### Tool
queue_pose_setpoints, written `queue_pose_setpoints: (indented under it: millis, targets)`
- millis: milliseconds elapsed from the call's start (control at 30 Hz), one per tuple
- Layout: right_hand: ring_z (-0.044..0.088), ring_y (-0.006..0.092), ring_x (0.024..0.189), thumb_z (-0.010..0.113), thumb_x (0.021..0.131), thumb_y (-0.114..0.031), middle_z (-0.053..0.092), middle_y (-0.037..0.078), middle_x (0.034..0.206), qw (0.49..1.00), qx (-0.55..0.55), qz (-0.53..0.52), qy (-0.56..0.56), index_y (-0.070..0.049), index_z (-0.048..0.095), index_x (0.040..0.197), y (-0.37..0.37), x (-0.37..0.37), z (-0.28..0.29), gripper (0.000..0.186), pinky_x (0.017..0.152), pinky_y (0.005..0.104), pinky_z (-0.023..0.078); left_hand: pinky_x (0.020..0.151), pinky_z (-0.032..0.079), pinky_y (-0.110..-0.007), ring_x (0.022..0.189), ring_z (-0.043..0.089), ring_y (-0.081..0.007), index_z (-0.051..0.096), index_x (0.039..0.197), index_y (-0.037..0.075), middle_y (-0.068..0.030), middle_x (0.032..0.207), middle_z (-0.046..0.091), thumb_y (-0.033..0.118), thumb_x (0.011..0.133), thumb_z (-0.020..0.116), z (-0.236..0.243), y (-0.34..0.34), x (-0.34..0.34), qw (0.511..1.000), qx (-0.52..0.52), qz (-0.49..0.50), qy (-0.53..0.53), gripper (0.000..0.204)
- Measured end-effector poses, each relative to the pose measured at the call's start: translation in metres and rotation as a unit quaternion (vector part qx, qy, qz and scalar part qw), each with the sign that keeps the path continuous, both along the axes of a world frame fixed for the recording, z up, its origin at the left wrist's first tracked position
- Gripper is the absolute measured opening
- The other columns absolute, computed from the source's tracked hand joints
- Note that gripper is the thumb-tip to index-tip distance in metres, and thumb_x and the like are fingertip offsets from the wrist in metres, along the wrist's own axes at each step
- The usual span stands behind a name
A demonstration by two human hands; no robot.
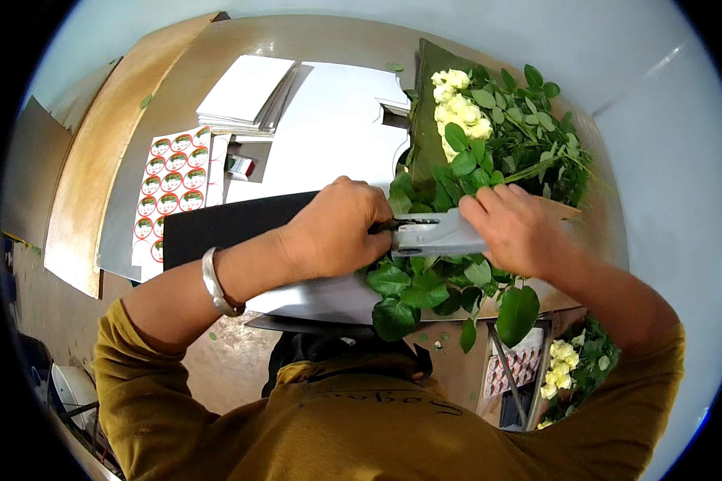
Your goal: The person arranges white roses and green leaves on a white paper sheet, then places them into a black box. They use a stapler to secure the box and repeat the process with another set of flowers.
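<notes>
My left hand (337,228) is closed around the edge of a black sheet or wrap (237,228), which extends leftward from under my wrist. My right hand (525,228) grips a grey stapler (445,234); its jaw end meets the black edge at my left fingers. Green rose leaves (421,290) spread below and around the stapler and hang over the front of the table. Beyond my right hand, cream-yellow roses (461,108) lie on a dark green cushion-like piece (429,76), their leafy stems running to the right.
A white board (329,120) with a cut-out notch lies on the table (337,36). Left of it are a stack of white cards (245,88), a sheet of round red-edged stickers (168,192) and a small red-and-white box (239,167). More roses (560,367) sit below the table at right.
</notes>
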State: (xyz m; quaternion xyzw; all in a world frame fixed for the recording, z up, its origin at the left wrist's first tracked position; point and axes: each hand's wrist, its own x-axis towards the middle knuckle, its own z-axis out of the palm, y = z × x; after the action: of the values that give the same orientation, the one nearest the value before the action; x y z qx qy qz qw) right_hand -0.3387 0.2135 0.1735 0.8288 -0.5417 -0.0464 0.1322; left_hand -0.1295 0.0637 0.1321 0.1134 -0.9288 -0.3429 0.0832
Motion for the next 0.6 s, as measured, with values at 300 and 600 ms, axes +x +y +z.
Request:
queue_pose_setpoints:
  millis: [300, 600]
  targets:
    - [0.057, 0.0267, 0.071, 0.070, 0.061, -0.006, 0.051, 0.010, 0.075, 0.997, 0.046, -0.009, -0.055, -0.002, 0.050, 0.094, -0.008, -0.017, -0.001, 0.039, 0.066, 0.0347, 0.047, 0.077, 0.050, -0.038, 0.078, 0.062, -0.0352, 0.066, 0.083, -0.006, -0.0203, 0.084, 0.064, 0.008, 0.070, 0.064, 0.004, -0.007, -0.012, 0.999, 0.027, 0.010, -0.040, 0.019]
    - [0.064, 0.0246, 0.095, 0.065, 0.087, -0.027, 0.055, 0.016, 0.123, 0.538, 0.190, -0.204, -0.796, 0.003, 0.041, 0.128, 0.059, 0.035, -0.019, 0.057, 0.082, 0.0381, 0.052, 0.089, 0.044, -0.036, 0.093, 0.057, -0.0335, 0.055, 0.097, 0.000, -0.0164, 0.101, 0.058, 0.011, 0.074, 0.070, 0.016, 0.007, 0.004, 0.998, 0.009, 0.003, -0.070, 0.030]
